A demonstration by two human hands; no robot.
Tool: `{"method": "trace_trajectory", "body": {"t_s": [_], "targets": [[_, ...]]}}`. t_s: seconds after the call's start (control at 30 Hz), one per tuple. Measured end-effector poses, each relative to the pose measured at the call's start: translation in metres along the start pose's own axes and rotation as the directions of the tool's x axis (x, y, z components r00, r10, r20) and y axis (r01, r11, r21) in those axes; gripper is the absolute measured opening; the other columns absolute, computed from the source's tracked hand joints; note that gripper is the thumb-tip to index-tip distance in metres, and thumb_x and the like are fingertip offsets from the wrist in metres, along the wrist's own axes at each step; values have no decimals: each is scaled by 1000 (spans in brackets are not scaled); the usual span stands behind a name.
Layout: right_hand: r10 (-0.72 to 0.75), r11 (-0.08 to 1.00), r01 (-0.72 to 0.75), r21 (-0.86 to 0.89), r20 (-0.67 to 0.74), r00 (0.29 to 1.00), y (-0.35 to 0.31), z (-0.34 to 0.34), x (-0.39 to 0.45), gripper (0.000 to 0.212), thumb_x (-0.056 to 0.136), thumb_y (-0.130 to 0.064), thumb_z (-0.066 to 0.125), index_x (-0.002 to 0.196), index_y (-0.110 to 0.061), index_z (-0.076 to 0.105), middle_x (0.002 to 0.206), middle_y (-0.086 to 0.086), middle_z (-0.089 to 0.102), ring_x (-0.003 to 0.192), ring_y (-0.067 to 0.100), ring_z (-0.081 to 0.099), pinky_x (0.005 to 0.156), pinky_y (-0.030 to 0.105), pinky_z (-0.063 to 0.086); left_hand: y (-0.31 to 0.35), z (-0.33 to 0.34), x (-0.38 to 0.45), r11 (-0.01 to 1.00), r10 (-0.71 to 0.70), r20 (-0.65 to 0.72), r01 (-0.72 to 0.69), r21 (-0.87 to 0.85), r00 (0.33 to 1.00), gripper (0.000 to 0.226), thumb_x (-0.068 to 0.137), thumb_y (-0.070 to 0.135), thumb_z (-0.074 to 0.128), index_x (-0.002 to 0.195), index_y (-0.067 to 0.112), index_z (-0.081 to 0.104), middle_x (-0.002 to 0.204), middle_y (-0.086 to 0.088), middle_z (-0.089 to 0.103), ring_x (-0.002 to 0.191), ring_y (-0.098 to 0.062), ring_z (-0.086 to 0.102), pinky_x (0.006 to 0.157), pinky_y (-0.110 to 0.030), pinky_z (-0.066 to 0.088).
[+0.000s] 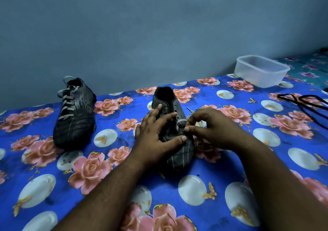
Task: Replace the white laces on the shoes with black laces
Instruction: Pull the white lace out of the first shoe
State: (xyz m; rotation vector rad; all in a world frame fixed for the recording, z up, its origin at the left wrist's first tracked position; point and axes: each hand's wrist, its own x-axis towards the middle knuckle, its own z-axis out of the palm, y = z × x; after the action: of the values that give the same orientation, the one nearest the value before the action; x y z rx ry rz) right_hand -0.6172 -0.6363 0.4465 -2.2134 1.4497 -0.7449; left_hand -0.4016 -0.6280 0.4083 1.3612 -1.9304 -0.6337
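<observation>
Two bare forearms reach in from the near edge of the table, and both hands meet over one shoe. The left hand (156, 133) lies flat on the dark grey striped football shoe (174, 135), its fingers straight and spread, the fingertips resting along the eyelet row and the thumb pressed across the toe end. The right hand (211, 127) is curled beside it, thumb and forefinger pinching the white lace (179, 124) at the lowest eyelets. Most of the upper eyelets on this shoe stand bare, and a loose end of the lace trails off the shoe's right side, partly hidden behind the right hand. The shoe sits near the middle of the table, toe pointing to the near edge, opening towards the far edge.

A second dark striped football shoe (75, 113) lies well apart to the left, close to the far edge, with its own white lacing (68, 100) threaded all the way up.

Thin black laces (301, 102) lie loose by the table's right edge. A clear plastic rectangular tub (261, 71) with no lid sits at the far right corner.

A blue cloth printed with pink roses and white circles (71, 177) covers the table. A plain grey-blue wall (142, 26) rises behind the far edge.
</observation>
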Motion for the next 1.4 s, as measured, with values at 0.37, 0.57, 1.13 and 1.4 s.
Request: {"method": "trace_trajectory", "body": {"t_s": [0.37,0.57,1.13,1.4], "targets": [[277,961,-217,173,-551,787,19,-10,7,11,103,-22,55,93,-17,55,83,-6,56,81,8,53,72,27,32,-2,0,0,1000,2,0,-2,0,1000,77,60,80,59,134,61,48,163,25,16,148,5,8,122,-55,15],[234,967,-254,2,-401,886,15,-5,2,27,92,-47,65,112,-29,62,120,-3,60,121,24,46,103,42,35,-3,0,1,1000,5,1,-5,12,1000,78,60,81,57,135,60,48,163,25,14,150,3,7,122,-55,15],[247,968,-173,180,-583,774,17,-11,6,14,98,-29,63,89,-19,62,91,-4,62,96,21,59,81,32,43,-1,-1,0,1000,-6,9,6,7,1000,79,59,82,57,134,61,47,164,25,14,151,0,7,123,-54,14],[197,979,-194,56,-474,858,5,-9,1,31,88,-48,69,112,-28,65,121,-8,60,124,22,43,106,44,35,-2,-1,0,1000,-3,5,3,9,1000,77,59,82,57,134,63,46,163,27,14,150,2,7,122,-55,15]]}}
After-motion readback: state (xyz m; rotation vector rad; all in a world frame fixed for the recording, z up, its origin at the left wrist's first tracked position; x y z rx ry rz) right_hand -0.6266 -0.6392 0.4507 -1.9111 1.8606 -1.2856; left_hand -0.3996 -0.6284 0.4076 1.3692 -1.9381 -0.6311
